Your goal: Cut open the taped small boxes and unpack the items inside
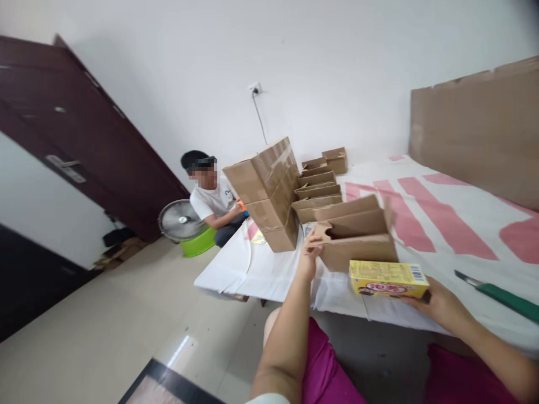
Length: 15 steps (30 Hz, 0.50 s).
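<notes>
My left hand (310, 255) is closed on the near left corner of an open cardboard box (357, 252), whose flaps stand up. The inside of that box is mostly hidden by its front wall. In my right hand (432, 303) is a yellow printed carton (387, 279) with a red-and-white logo and a barcode at its right end. The carton lies level just in front of the box, near the table's front edge. My right fingers are partly hidden beneath and behind the carton.
Taped cardboard boxes (272, 196) stand stacked at left; several open boxes (318, 188) line up behind. A green utility knife (505, 300) lies right on the covered table (261, 275). Beyond it stands a large cardboard sheet (475, 129). A person (213, 199) crouches by a fan (183, 220).
</notes>
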Each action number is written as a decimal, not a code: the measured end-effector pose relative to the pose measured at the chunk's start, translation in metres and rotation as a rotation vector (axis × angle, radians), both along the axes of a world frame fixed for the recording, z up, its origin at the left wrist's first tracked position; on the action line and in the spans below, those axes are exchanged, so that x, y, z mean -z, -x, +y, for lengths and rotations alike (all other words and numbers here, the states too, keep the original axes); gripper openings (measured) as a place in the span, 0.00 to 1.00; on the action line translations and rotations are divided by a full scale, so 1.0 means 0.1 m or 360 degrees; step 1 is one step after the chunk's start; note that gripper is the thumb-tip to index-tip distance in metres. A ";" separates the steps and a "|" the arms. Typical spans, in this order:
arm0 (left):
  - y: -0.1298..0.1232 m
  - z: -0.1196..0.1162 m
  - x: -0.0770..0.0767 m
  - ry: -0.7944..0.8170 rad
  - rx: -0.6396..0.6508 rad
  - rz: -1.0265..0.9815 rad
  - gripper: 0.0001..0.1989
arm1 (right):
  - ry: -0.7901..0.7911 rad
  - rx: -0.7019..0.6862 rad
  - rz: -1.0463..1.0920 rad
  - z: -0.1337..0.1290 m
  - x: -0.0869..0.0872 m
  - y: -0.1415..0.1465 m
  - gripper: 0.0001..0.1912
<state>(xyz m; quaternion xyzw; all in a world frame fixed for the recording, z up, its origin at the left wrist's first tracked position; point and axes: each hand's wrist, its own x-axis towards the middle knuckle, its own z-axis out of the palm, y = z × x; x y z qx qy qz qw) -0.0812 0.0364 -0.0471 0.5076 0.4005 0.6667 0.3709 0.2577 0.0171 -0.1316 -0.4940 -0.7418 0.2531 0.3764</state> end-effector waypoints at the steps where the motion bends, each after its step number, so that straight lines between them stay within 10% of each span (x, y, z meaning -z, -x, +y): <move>1: -0.04 -0.01 0.01 -0.0017 0.0046 0.0129 0.21 | -0.0007 0.0040 -0.0024 0.01 0.01 0.00 0.28; 8: -0.12 -0.07 0.02 -0.0124 0.0290 0.0299 0.19 | 0.0003 0.0153 -0.0147 0.02 0.01 0.01 0.25; 15: -0.06 -0.01 0.04 0.0314 0.0121 0.0005 0.33 | 0.0031 0.0184 -0.0138 0.04 0.07 -0.03 0.21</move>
